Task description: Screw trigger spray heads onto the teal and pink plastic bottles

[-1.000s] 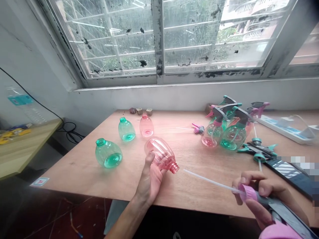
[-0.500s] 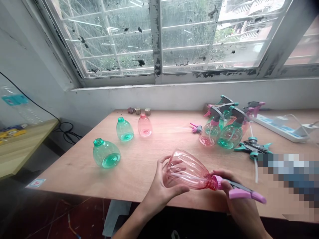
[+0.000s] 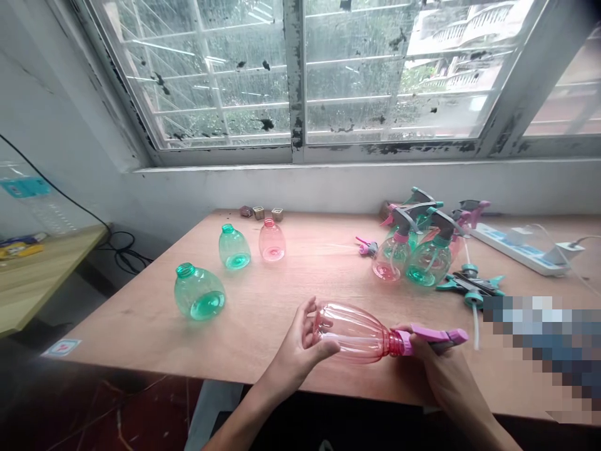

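Left hand (image 3: pixel 300 354) clamps the base of a pink bottle (image 3: pixel 357 338), lower centre of frame, right hand (image 3: pixel 434 362) grips the spray head (image 3: pixel 434 334) at its neck, full tightness unclear; bottles centre-right (image 3: pixel 428 264) already wear sprayers (image 3: pixel 445 223), three open-necked bottles (image 3: pixel 235 247) centre-left apparently remain.

Daylight pours from a wide window (image 3: pixel 357 78) beyond the table (image 3: pixel 141 319), nearly washed out at its upper right and streaked with white glare at left. Pale highlights gleam along the pink bottle (image 3: pixel 359 332). The floor (image 3: pixel 89 413) sinks into shadow. A pixelated patch (image 3: pixel 544 341) blots the lower right; the picture's sides look stretched.
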The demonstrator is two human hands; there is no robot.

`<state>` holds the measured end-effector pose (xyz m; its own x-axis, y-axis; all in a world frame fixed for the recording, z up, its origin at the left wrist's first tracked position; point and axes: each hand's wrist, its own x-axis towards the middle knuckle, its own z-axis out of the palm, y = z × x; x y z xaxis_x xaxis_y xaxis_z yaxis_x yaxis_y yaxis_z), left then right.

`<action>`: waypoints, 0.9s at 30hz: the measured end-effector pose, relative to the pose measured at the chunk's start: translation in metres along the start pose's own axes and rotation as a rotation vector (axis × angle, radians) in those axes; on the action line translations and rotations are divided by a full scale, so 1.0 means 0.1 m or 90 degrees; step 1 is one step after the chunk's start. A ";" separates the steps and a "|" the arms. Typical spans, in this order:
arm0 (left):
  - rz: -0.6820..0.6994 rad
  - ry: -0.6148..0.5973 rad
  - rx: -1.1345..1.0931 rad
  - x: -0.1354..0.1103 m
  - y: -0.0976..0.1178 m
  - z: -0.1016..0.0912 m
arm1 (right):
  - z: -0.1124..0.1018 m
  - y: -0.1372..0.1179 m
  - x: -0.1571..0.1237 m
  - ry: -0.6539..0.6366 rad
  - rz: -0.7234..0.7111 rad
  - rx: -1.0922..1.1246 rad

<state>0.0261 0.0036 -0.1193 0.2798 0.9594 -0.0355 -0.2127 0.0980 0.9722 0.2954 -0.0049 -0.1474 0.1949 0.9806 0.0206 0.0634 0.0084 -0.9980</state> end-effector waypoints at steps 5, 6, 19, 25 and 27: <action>0.022 -0.069 0.019 -0.01 -0.02 0.00 | -0.08 0.12 0.07 -0.177 0.002 0.041; 0.026 -0.074 0.035 -0.03 0.00 0.01 | -0.07 0.14 0.07 -0.212 0.008 0.078; -0.024 -0.115 0.085 -0.12 0.12 0.04 | 0.03 -0.10 -0.08 -0.208 0.011 0.016; 0.005 -0.131 0.107 -0.08 0.10 0.04 | 0.03 -0.19 -0.09 -0.203 0.035 -0.049; 0.000 -0.134 0.119 -0.10 0.12 0.05 | 0.02 -0.20 -0.07 -0.194 0.050 -0.047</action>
<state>0.0251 -0.0060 -0.1061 0.4720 0.8816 -0.0062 -0.0416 0.0293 0.9987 0.2905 -0.0119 -0.1280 -0.0996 0.9913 -0.0860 0.1332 -0.0723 -0.9884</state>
